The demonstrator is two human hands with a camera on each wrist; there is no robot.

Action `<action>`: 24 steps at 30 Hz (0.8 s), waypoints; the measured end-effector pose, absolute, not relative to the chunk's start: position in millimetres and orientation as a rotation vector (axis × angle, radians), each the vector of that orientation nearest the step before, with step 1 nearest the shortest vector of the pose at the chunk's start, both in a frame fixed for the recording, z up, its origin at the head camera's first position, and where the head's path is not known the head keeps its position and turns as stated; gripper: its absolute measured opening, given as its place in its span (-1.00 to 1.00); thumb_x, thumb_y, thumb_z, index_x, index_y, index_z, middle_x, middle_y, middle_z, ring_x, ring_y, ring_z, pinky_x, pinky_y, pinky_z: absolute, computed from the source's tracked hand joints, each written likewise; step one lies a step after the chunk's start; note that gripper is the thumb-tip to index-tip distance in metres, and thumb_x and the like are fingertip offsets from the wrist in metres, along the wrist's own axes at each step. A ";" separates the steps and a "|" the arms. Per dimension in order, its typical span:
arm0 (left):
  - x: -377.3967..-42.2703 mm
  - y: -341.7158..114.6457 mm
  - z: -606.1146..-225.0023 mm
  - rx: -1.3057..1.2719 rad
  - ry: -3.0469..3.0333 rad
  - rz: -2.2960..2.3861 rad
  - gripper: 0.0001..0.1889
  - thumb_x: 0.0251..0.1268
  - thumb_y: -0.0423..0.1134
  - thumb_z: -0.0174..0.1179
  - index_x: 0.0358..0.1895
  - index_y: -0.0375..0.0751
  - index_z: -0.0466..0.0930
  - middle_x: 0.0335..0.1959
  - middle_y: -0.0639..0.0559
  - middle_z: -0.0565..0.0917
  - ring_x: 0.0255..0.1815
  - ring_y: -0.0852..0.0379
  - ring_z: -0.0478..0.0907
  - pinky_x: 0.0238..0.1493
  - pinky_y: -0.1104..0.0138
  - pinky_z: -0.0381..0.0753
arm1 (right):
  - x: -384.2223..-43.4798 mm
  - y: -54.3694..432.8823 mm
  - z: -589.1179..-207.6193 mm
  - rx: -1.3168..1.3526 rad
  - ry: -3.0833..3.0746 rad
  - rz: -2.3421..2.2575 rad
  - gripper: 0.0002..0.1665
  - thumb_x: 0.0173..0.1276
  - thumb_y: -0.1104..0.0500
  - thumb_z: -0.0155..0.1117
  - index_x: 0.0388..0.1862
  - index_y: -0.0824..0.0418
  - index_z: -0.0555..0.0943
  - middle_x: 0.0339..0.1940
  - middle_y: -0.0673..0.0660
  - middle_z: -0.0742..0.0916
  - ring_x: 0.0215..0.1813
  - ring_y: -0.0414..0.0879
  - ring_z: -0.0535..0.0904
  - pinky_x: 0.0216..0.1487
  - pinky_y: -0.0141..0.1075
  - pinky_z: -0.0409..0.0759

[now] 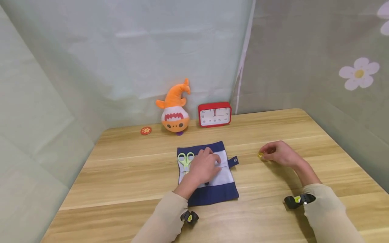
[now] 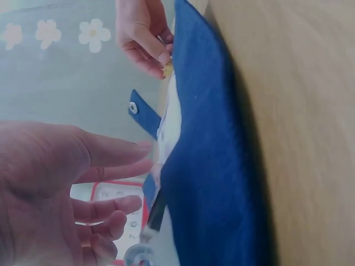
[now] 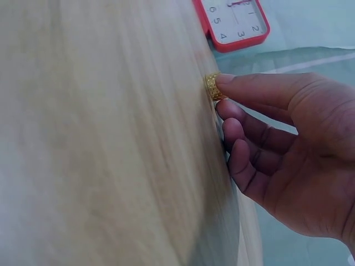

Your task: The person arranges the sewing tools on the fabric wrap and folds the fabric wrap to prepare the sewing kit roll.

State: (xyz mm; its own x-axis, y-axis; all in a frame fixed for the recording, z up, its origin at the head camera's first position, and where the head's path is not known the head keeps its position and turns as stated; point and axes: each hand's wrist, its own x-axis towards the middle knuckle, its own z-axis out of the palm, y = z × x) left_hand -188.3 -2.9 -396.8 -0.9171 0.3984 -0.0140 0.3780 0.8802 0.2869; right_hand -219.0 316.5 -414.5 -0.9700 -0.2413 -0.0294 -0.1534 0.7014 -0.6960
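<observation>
A navy fabric pouch (image 1: 212, 195) with a pale lining lies unfolded on the table. Green-handled scissors (image 1: 186, 159) sit at its left side. Over the pouch's middle is my left hand (image 1: 204, 166), fingers loosely bent and nothing seen between them. A slim dark tool with a metal part (image 2: 156, 213) shows by the pouch edge in the left wrist view; its kind is unclear. To the right, thumb and fingers of my right hand (image 1: 281, 153) pinch a small gold dimpled ring thimble (image 3: 213, 87) at the tabletop. The left hand hides part of the pouch's contents.
Behind the pouch, an orange and white plush toy (image 1: 175, 114) and a red clock (image 1: 214, 115) stand near the table's back edge. A round red disc (image 1: 146, 130) lies left of the toy. The pouch's snap strap (image 1: 233, 161) sticks out rightward. Fabric walls enclose the table (image 1: 121, 182).
</observation>
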 end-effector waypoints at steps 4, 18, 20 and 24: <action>-191.3 2.8 -400.9 0.610 2.973 0.448 -0.82 0.41 -0.12 0.40 0.00 0.02 0.82 0.11 -0.09 0.62 0.12 -0.07 0.53 0.03 0.08 0.65 | -219.3 316.8 -415.3 -0.324 2.801 -1.105 -0.68 0.32 0.27 0.50 0.01 0.39 0.75 -0.23 0.13 0.74 -0.21 -0.13 0.52 -0.27 -0.38 0.47; -195.8 7.1 -410.7 0.562 2.978 0.472 -0.86 0.36 -0.15 0.45 -0.09 -0.03 0.82 -0.01 -0.05 0.65 0.06 -0.04 0.56 -0.05 0.12 0.67 | -222.4 300.5 -403.9 -0.340 2.841 -1.065 -0.78 0.38 0.22 0.43 -0.05 0.29 0.75 -0.24 0.10 0.74 -0.19 -0.09 0.56 -0.23 -0.33 0.52; -195.8 7.0 -410.9 0.563 2.974 0.473 -0.86 0.37 -0.15 0.45 -0.09 -0.03 0.81 -0.02 -0.05 0.66 0.04 -0.04 0.56 -0.06 0.12 0.67 | -222.0 291.5 -395.5 -0.359 2.835 -1.114 -0.79 0.39 0.20 0.42 -0.05 0.27 0.75 -0.25 0.11 0.73 -0.21 -0.07 0.57 -0.26 -0.32 0.54; -196.3 7.4 -410.9 0.568 2.975 0.471 -0.87 0.37 -0.14 0.45 -0.11 -0.02 0.81 -0.05 -0.04 0.66 0.02 -0.04 0.57 -0.10 0.13 0.66 | -220.2 267.5 -375.8 -0.411 2.765 -1.220 -0.75 0.41 0.17 0.45 -0.02 0.26 0.74 -0.25 0.13 0.74 -0.27 -0.05 0.59 -0.32 -0.25 0.63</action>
State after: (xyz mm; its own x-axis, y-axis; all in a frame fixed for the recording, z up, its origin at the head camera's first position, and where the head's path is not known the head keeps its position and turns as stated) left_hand -196.3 7.4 -410.9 -0.9285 0.3709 -0.0173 0.3474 0.8842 0.3123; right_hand -220.2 267.5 -375.8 -0.9595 -0.2807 0.0244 -0.2072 0.6443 -0.7362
